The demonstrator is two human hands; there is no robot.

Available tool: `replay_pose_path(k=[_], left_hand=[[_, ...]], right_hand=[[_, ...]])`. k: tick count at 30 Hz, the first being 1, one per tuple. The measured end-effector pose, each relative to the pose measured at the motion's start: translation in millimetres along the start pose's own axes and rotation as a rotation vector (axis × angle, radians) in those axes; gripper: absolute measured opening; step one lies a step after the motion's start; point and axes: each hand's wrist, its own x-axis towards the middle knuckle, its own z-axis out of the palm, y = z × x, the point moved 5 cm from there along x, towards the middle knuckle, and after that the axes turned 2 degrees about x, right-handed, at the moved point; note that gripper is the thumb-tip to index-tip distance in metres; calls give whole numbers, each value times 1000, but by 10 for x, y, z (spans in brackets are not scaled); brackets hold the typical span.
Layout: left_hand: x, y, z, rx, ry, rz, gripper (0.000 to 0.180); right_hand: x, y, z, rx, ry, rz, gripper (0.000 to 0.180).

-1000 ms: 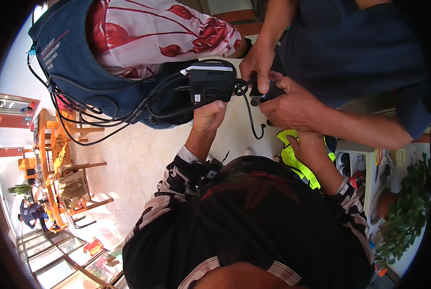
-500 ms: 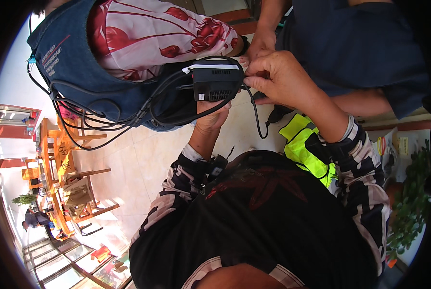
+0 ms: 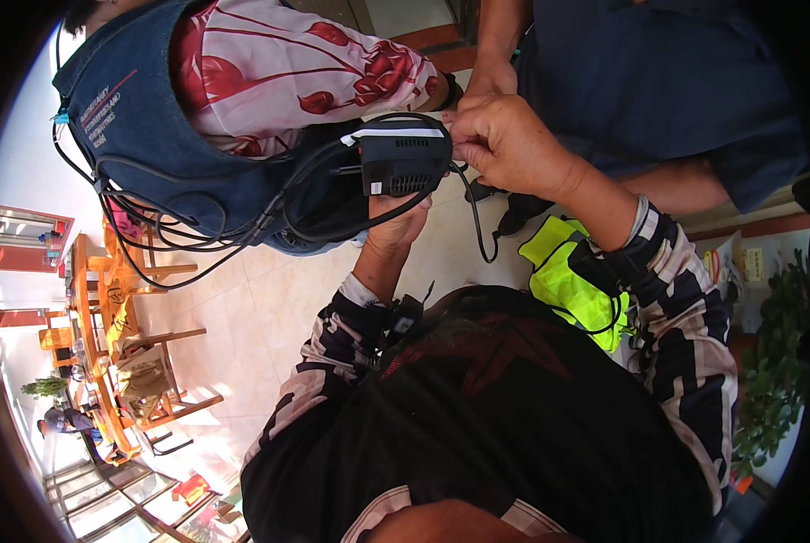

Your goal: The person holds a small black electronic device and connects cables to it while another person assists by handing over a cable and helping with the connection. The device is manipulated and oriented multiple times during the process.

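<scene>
Head view is filled along its lower edge by the person's own dark shirt and striped sleeves. From there the left forearm is raised straight up the picture, and the left hand (image 3: pixel 396 226) is cupped under a black box (image 3: pixel 405 158), its fingers curled up against the box's underside so that the box is clamped in the grip. The right forearm is brought in from the right, bent at the elbow, with a yellow-green vest (image 3: pixel 572 281) lying just below it. The right hand (image 3: pixel 513 145) is closed at the box's right end, thumb and fingers pinched together; what is pinched is hidden by the knuckles and cannot be told, though a black cable (image 3: pixel 477 217) is seen hanging in a loop from that spot.

The box is held against the back of a person in a blue denim vest (image 3: pixel 151 136) worn over a red-and-white flowered shirt (image 3: pixel 305 63). More black cables (image 3: pixel 170 244) are draped from the box across that vest. Just beyond the right hand, a second person's hand (image 3: pixel 486 81) is seen, belonging to someone in dark blue.

Farther off, at the left rim, wooden chairs (image 3: pixel 142 362) stand on a pale tiled floor (image 3: pixel 269 308).
</scene>
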Motion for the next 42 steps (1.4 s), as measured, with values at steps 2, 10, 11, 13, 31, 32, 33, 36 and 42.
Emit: replay_pose_path(k=[2,10,11,13,31,32,33,36,42], left_hand=[[-23,-21,-16,-5,28,-3,74],[-6,-1,2,-110,14,24,65],[-8,2,7,-101,26,25,66],[-14,4,23,-63,48,22,70],[-9,92,129,-20,0,80,74],[-3,93,135,-12,1,82,74],[2,93,141,-4,3,85,74],[23,95,177,3,20,118,73],[101,133,369,-5,-2,153,77]], right_hand=[[-7,-16,7,-16,4,-22,5],[-1,9,3,-13,33,-62,7],[-8,2,-2,2,37,-67,7],[-5,-1,-6,36,28,-64,9],[62,68,-59,38,-18,-67,6],[64,64,-64,27,-24,-73,6],[66,66,-70,17,-11,-62,6],[66,52,-90,6,23,-45,7],[-90,-8,-517,-69,301,-12,14]])
